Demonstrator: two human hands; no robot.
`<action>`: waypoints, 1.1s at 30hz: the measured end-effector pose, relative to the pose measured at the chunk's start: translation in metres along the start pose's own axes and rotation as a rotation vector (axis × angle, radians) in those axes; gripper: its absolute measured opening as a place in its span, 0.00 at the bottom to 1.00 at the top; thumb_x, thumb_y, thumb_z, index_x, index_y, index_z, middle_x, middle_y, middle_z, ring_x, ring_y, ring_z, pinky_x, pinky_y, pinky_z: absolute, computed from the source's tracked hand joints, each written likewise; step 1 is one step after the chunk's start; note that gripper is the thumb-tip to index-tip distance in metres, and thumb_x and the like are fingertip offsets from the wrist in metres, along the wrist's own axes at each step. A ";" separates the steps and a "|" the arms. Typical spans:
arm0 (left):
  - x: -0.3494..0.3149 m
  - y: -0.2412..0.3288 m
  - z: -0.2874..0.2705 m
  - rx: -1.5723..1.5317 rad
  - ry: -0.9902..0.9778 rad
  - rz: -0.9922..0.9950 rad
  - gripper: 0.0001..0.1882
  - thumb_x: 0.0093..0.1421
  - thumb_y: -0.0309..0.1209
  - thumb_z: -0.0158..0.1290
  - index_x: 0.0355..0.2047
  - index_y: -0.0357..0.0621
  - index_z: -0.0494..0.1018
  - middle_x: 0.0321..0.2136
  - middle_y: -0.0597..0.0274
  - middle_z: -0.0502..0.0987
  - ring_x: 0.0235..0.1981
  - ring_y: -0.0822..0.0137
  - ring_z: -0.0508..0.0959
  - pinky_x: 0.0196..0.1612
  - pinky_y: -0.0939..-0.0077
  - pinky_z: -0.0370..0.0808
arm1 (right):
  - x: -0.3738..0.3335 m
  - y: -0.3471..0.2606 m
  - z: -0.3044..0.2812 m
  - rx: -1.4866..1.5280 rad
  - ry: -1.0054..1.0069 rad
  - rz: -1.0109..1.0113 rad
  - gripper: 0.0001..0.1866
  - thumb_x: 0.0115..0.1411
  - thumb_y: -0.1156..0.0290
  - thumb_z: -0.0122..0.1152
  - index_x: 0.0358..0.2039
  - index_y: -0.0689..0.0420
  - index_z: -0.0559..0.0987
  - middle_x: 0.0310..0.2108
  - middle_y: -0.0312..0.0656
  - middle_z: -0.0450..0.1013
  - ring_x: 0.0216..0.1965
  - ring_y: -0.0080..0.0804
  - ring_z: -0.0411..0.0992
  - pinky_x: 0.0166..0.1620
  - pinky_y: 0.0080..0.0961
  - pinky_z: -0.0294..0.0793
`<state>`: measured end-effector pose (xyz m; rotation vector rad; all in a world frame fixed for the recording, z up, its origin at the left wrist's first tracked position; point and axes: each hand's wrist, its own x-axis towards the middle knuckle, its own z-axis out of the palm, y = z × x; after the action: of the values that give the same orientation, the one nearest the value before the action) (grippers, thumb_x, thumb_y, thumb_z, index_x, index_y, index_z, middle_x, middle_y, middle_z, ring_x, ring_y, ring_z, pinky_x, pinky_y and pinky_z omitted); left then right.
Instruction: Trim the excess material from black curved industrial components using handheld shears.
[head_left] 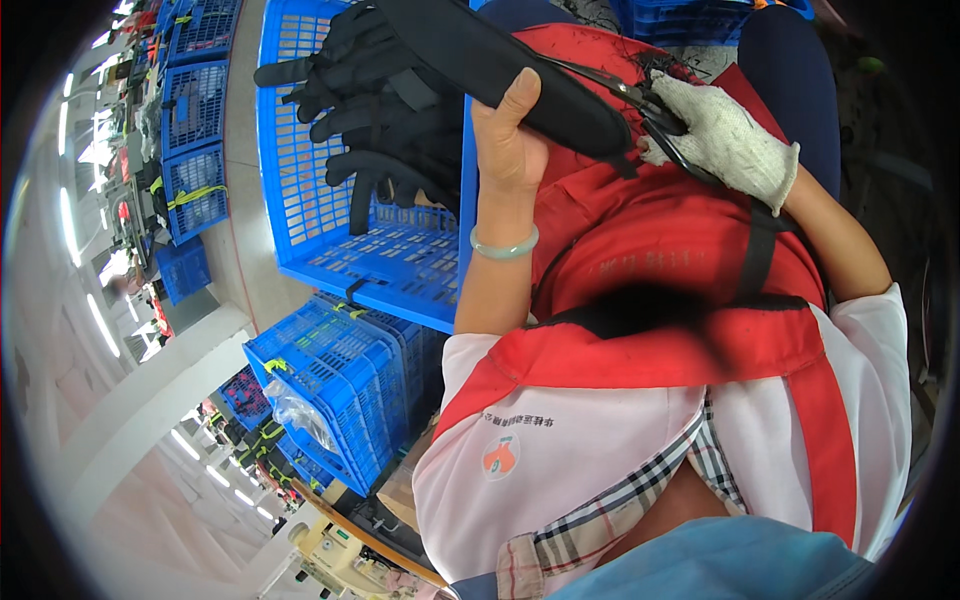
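The padded strap [588, 118] is of black cloth, matt and quite smooth. The scissors [632, 94] look like dark metal. The white glove [740, 135] is knitted, with rough surface. The red apron [690, 365] is matt cloth, the blue crate [400, 303] smooth plastic, the bangle [503, 248] glossy.

The wide fisheye head camera looks steeply downward: light-blue cloth [740, 560] and a white short-sleeved shirt [610, 420] lie close below it, a red fabric apron [600, 220] beyond, the bare left hand [512, 145] and white-knit-gloved right hand [735, 138] farther off. Sideways, it takes in long white ceiling lights [69, 228] along the left rim.
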<state>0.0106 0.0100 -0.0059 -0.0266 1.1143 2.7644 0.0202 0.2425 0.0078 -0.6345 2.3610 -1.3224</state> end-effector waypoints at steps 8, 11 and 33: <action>0.004 -0.010 -0.004 0.090 -0.022 0.061 0.16 0.54 0.19 0.59 0.44 0.42 0.72 0.38 0.64 0.76 0.41 0.67 0.77 0.50 0.68 0.74 | 0.006 0.002 0.004 -0.305 0.141 -0.043 0.28 0.50 0.55 0.69 0.45 0.59 0.71 0.27 0.52 0.75 0.31 0.51 0.75 0.34 0.40 0.72; 0.003 -0.010 -0.004 0.103 -0.015 0.063 0.17 0.54 0.18 0.60 0.44 0.43 0.73 0.38 0.65 0.77 0.41 0.66 0.77 0.50 0.68 0.74 | 0.008 0.010 0.010 -0.315 0.195 -0.080 0.26 0.51 0.57 0.68 0.44 0.60 0.72 0.27 0.52 0.74 0.31 0.51 0.75 0.34 0.39 0.72; 0.004 -0.010 -0.010 0.042 -0.027 0.049 0.17 0.55 0.19 0.58 0.45 0.42 0.72 0.38 0.65 0.77 0.41 0.66 0.77 0.52 0.67 0.74 | 0.014 0.009 0.014 -0.355 0.207 -0.038 0.23 0.57 0.60 0.61 0.48 0.62 0.72 0.29 0.54 0.74 0.33 0.52 0.74 0.36 0.40 0.73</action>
<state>0.0072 0.0104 -0.0205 0.0441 1.1818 2.7744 0.0138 0.2294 -0.0082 -0.6710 2.7993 -1.0327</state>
